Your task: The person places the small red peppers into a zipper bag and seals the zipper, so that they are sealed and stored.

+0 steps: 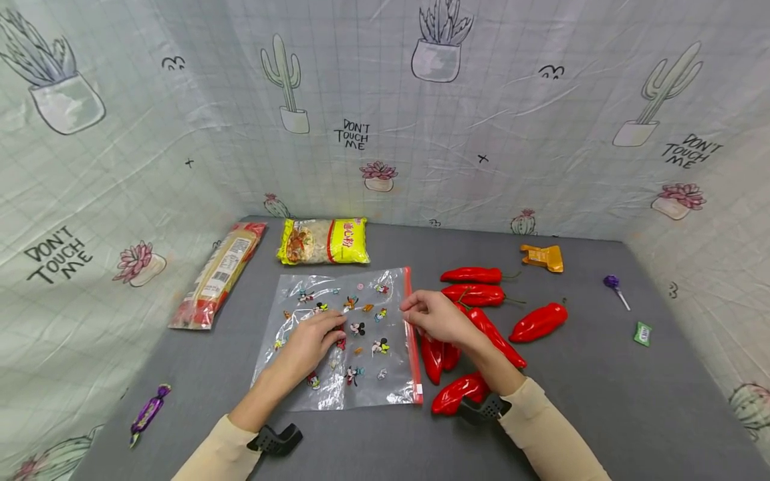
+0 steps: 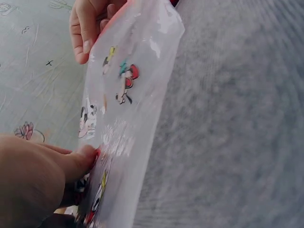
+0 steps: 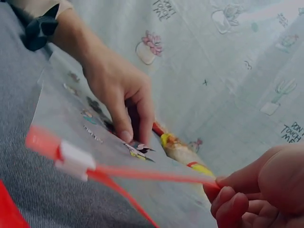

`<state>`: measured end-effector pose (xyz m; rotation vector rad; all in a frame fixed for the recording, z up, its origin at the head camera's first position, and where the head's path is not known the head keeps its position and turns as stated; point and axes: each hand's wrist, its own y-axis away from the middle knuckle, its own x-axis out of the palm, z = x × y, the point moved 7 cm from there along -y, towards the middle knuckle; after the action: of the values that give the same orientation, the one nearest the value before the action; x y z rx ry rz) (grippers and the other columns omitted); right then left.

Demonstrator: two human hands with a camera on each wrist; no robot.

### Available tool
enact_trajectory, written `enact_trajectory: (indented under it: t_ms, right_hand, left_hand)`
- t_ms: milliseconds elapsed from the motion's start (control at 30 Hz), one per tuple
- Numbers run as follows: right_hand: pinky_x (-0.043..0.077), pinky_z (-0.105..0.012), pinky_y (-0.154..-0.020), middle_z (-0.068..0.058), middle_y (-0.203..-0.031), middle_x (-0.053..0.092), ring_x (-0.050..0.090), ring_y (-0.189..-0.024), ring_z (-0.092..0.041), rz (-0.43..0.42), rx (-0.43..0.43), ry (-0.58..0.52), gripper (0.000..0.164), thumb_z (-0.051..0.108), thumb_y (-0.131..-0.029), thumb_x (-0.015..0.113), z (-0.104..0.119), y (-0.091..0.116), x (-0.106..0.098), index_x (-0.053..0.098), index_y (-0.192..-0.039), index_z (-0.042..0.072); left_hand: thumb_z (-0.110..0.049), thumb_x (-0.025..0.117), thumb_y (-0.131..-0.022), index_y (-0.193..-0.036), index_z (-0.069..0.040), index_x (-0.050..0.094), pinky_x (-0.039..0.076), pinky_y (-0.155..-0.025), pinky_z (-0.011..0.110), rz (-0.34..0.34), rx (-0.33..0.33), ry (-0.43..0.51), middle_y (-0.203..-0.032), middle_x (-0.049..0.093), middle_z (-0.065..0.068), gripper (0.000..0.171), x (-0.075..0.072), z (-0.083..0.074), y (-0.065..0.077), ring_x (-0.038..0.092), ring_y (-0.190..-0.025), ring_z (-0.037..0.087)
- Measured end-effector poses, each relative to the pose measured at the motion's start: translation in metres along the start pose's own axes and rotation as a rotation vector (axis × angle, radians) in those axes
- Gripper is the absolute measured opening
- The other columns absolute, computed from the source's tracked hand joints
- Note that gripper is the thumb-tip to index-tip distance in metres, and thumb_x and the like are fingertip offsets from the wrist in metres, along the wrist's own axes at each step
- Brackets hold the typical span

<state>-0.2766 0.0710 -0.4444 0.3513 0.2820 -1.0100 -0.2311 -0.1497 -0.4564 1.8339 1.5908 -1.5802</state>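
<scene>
A clear zip bag printed with cartoon figures lies flat on the grey table, its red zip strip on the right side. My left hand pinches the film near the bag's middle with thumb and fingertips. My right hand pinches the far part of the red strip between thumb and fingers. In the right wrist view the strip parts into two red lines beside the white slider. Several glossy red peppers lie under and beside my right forearm.
Behind the bag lies a yellow food packet; a long red-ended packet is at left. A purple wrapped candy sits front left. On the right are an orange packet, a purple lollipop and a green-white candy.
</scene>
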Motion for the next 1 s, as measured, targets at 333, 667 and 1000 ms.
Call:
enact_trajectory:
  t_ms: [333,667,1000]
  right_hand:
    - [0.045,-0.025,-0.049,-0.008,-0.074,0.057,0.049,-0.053,-0.015,0.076,-0.008,-0.110,0.029,0.013,-0.091,0.061,0.006,0.004,0.004,0.056,-0.116,0.001]
    - [0.054,-0.035,-0.060,-0.018,-0.094,0.069,0.061,-0.066,-0.025,0.020,-0.010,-0.201,0.025,0.012,-0.096,0.051,0.010,0.012,0.005,0.041,-0.117,0.004]
    - [0.047,-0.020,-0.059,0.006,-0.075,0.060,0.054,-0.066,-0.006,-0.108,-0.190,0.519,0.011,0.010,-0.083,0.068,0.019,0.031,0.020,0.064,-0.092,0.016]
  left_hand:
    - [-0.017,0.072,-0.082,-0.090,-0.013,0.072,0.052,-0.076,0.029,-0.097,0.042,0.026,-0.089,0.065,-0.002,0.010,-0.003,-0.005,-0.002,0.062,-0.083,0.011]
    - [-0.014,0.072,-0.081,-0.086,-0.017,0.070,0.050,-0.077,0.029,-0.154,0.082,-0.010,-0.086,0.065,-0.006,0.005,-0.011,-0.007,-0.002,0.060,-0.083,0.012]
    - [-0.017,0.070,-0.084,-0.085,-0.018,0.072,0.047,-0.077,0.030,-0.158,0.041,0.017,-0.086,0.064,-0.007,0.002,-0.026,0.001,-0.004,0.057,-0.086,0.013]
